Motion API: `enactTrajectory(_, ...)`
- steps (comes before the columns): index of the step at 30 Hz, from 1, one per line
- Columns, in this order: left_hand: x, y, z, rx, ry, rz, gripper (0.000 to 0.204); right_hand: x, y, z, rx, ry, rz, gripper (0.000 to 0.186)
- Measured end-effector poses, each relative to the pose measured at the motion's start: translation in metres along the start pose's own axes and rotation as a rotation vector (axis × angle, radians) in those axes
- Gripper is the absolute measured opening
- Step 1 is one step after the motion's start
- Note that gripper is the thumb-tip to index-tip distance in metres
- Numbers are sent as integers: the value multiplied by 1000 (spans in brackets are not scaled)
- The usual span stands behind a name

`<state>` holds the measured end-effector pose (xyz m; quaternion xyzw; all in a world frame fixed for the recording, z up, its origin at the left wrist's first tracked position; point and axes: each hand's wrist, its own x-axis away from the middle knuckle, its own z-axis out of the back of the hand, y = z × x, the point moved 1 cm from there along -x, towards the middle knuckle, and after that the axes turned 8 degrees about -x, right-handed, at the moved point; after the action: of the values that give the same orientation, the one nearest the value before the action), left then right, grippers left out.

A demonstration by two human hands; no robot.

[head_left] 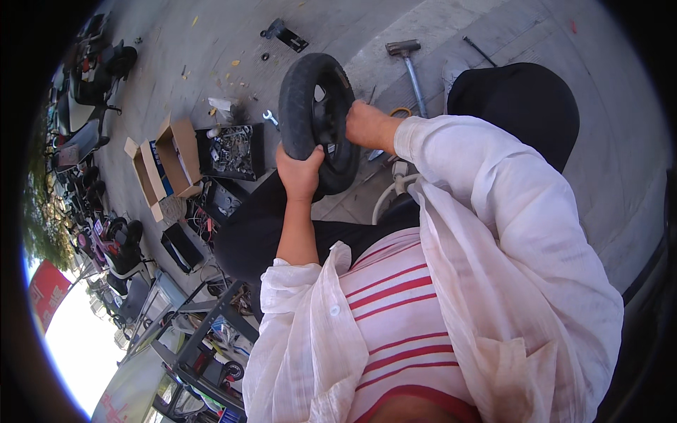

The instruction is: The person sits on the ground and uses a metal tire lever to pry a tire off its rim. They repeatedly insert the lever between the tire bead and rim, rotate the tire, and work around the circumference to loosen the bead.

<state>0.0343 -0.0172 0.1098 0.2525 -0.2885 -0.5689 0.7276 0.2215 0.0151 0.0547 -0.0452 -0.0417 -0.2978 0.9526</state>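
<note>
A small wheel with a black tyre (296, 106) stands upright on its tread between my legs, its hub side turned to the right. My left hand (301, 171) grips the near part of the tyre, with the thumb over its sidewall. My right hand (368, 127) is closed at the wheel's right side, level with the hub. What its fingers pinch, if anything, is hidden. Just beyond that hand lies a hammer (415, 81) with a metal handle. A yellow-handled tool (400, 111) rests close to the right wrist. To the left of the tyre lies a wrench (270, 117).
Left of the wheel are an open cardboard box (178, 156) and a black tray (257, 144) of small metal parts. A black bracket-like part (285, 35) lies at the far side, a dark rod (479, 51) at the far right. Several scooters (84, 134) line the left edge.
</note>
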Motion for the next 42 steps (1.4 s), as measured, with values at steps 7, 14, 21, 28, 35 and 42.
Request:
enactTrajectory(7, 3, 3, -6, -16, -14, 2, 59, -26, -4, -5, 97, -67, 112, 16)
enactTrajectory(14, 5, 1, -7, -75, -6, 25, 66, -39, -7, -4, 242, -62, 359, 18)
enactTrajectory(21, -1, 2, 1, -51, -28, 74, 63, -49, 1, 0, 296, -35, 513, 17)
enactTrajectory(28, -4, -2, 1, -41, -8, 91, 58, -51, 13, 4, 233, -7, 575, 14)
enactTrajectory(35, -11, 8, 5, -8, -47, 97, 54, -24, 43, -6, -70, 12, 389, 10)
enactTrajectory(42, -37, -1, 17, -36, -33, 162, 56, 19, 56, -12, -356, -108, -56, 12)
